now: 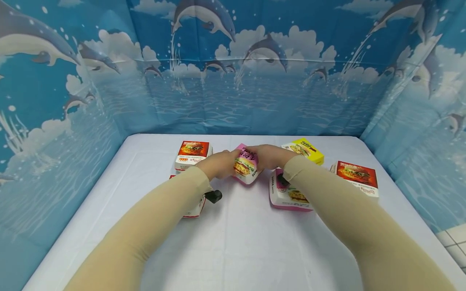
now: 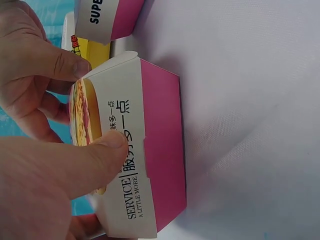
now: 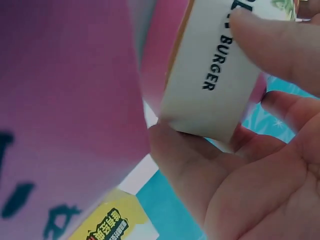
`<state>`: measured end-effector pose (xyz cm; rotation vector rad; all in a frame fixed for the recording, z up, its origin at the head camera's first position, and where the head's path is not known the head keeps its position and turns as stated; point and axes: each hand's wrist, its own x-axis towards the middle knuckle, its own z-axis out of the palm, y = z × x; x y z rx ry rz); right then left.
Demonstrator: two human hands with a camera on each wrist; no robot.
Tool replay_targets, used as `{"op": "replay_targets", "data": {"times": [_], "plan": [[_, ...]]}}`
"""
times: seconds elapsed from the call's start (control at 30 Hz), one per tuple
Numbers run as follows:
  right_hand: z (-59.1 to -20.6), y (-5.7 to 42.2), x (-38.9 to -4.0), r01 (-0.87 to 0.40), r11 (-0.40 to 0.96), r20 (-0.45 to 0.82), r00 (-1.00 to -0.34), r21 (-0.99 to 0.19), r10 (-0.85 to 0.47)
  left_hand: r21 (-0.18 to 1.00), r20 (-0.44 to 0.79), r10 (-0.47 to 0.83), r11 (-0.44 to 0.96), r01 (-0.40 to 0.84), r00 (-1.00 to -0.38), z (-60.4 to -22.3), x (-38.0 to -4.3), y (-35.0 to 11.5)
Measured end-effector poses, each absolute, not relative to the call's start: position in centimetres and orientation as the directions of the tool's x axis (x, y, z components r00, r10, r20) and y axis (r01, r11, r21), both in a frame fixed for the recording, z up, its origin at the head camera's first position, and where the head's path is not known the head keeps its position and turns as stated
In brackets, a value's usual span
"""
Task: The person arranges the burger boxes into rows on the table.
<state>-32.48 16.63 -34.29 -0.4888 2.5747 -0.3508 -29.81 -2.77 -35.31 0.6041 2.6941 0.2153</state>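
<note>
Both hands hold one pink-and-white burger box at the middle of the table, turned at an angle. My left hand grips its left side; in the left wrist view, the thumb presses on the white side panel with the "SERVICE" print. The right hand holds the opposite side. Up close in the right wrist view, that hand has its thumb on the white "BURGER" panel and fingers at the box's edge. The box's pink lower part sits close over the white cloth.
A second pink-and-white box lies under the right forearm, with a yellow box behind it. Red-topped boxes stand at back left and far right; another red-and-white box is partly hidden by the left sleeve. Dolphin-print curtains enclose the table.
</note>
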Motion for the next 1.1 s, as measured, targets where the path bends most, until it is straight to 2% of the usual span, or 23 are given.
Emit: {"op": "replay_targets", "data": {"times": [0.37, 0.53, 0.77, 1.1], "plan": [[-33.7, 16.0, -30.8, -0.296, 0.937, -0.338, -0.876, -0.185, -0.343, 0.236, -0.331, 0.407, 0.909, 0.344, -0.851, -35.6, -29.9, -2.8], [-32.9, 14.9, -29.0, -0.248, 0.959, -0.298, -0.913, -0.138, -0.279, 0.233, -0.328, 0.408, 0.909, 0.346, -0.852, -35.9, -30.2, -2.8], [-33.3, 14.1, -28.4, -0.234, 0.970, -0.375, -0.895, -0.062, -0.240, 0.249, -0.339, 0.388, 0.915, 0.316, -0.857, -36.2, -30.2, -2.8], [-33.8, 14.3, -29.1, -0.216, 0.974, -0.412, -0.883, -0.065, -0.223, 0.230, -0.342, 0.386, 0.918, 0.322, -0.857, -35.9, -29.9, -3.0]]}}
